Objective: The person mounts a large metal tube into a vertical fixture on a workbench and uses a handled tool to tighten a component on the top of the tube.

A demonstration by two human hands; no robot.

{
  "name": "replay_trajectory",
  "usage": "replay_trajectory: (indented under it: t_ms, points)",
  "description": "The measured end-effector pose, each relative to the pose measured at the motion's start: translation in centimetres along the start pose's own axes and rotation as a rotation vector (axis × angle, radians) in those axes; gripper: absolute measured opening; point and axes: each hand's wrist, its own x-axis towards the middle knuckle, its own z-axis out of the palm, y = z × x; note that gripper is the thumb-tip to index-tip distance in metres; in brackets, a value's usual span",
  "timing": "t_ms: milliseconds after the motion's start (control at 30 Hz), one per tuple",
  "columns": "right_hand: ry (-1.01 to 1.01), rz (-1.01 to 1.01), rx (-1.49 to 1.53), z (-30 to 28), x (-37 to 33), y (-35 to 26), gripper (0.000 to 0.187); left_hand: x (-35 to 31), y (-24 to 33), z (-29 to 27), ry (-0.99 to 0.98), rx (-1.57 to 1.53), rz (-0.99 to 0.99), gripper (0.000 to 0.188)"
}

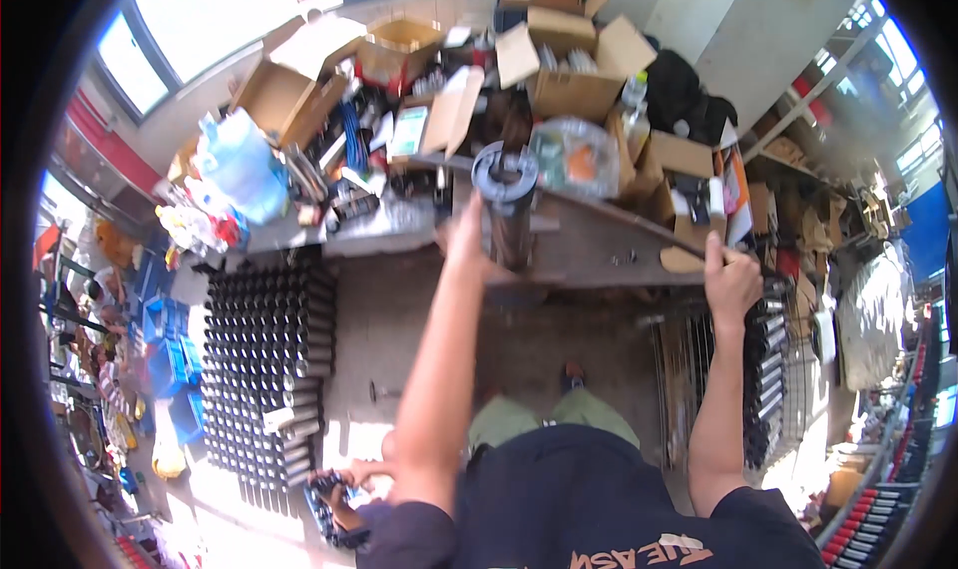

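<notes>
An upright dark metal cylinder (512, 235) stands at the bench's front edge, with a grey, ring-shaped metal piece (491, 182) at its top. Against the cylinder's left side is my left hand (463, 238); its fingers are blurred and partly hidden, so their grip does not show. A long dark metal bar (634, 220) slants from near the cylinder out to the right. My right hand (733, 278) is closed around the bar's outer end, thumb pointing up. Whether the bar joins the ring-shaped piece is hard to make out.
Open cardboard boxes (574, 92), plastic bags (239, 165) and loose parts crowd the workbench (589, 255). Below left stands a large stack of dark tubes (264, 359), with blue bins (170, 354) beyond. A wire rack (684, 389) stands low on the right. Another person's hand (349, 484) shows at lower left.
</notes>
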Motion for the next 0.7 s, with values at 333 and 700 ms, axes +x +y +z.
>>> replay_trajectory:
  t_ms: [333, 700]
  points:
    - [-0.173, 0.175, 0.182, 18.8, -1.0, 29.7, 0.044, -8.7, -4.1, 4.4, -0.712, -0.913, -0.146, 0.029]
    - [-1.045, 0.477, 0.168, 21.2, -21.5, 26.3, 0.086, -19.7, -7.0, 5.8, -0.932, -0.698, 0.435, 0.074]
